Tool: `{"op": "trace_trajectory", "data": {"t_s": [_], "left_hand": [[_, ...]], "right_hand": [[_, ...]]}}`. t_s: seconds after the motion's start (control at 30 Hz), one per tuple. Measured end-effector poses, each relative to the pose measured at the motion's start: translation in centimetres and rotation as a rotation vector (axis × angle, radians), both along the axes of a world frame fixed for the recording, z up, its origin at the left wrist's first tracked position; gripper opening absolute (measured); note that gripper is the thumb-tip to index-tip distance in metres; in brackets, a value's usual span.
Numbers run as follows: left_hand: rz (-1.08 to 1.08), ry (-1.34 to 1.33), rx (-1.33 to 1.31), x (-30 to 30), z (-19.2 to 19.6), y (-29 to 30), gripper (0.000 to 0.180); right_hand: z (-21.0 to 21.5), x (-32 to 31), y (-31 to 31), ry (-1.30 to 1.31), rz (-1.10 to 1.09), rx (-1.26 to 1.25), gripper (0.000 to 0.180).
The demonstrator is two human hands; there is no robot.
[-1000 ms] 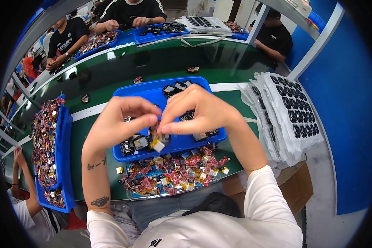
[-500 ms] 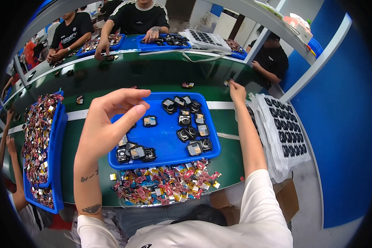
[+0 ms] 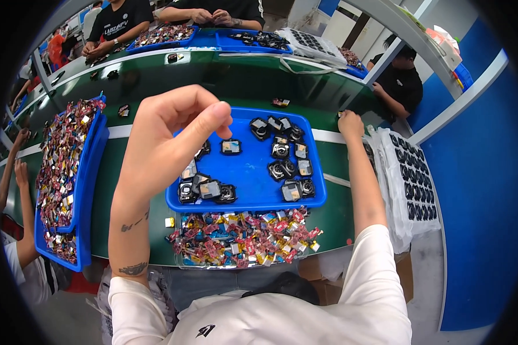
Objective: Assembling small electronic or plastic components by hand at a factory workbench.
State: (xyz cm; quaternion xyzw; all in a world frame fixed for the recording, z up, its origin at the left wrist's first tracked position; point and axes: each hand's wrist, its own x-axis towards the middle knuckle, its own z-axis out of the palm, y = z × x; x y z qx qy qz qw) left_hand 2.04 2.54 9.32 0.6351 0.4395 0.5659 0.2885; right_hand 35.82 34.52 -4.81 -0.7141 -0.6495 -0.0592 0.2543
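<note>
My left hand (image 3: pixel 175 132) is raised over the left side of a blue tray (image 3: pixel 247 202), fingers curled in and thumb bent against them; nothing shows in it. Within the tray lie several small black square-framed parts, among them a grey-faced one (image 3: pixel 231 147) apart from the rest and a group (image 3: pixel 207 190) in the near left corner. My right arm stretches past the tray's right side. At its end my right hand (image 3: pixel 351 125) is closed over the green table, pinching a small electronic part (image 3: pixel 341 114) mostly hidden by the fingers.
A heap of small pink, yellow and blue electronic pieces (image 3: pixel 242 238) lies before the tray. On the left stand stacked blue bins (image 3: pixel 89 190) full of such pieces. White trays (image 3: pixel 388 218) of black parts are at the right, beside a metal post (image 3: pixel 460 98). Co-workers sit across the green table (image 3: pixel 213 80).
My left thumb and fingers have come together from a wider gap. My right hand has drawn in slightly with its small part. The whole view has shifted, and a co-worker opposite has brought both hands together.
</note>
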Motion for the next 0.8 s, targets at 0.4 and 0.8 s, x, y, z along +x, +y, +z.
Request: {"op": "trace_trajectory", "data": {"t_s": [0.4,0.8], "left_hand": [[0.125,0.057,0.135,0.1,-1.3,1.0,0.041],[-0.002,0.227,0.099,1.4,-1.5,0.7,0.028]], "right_hand": [[6.8,-12.9,-24.1,0.037,1.282,-0.325,0.032],[6.4,-11.6,-26.8,0.654,1.317,-0.567,0.008]]}}
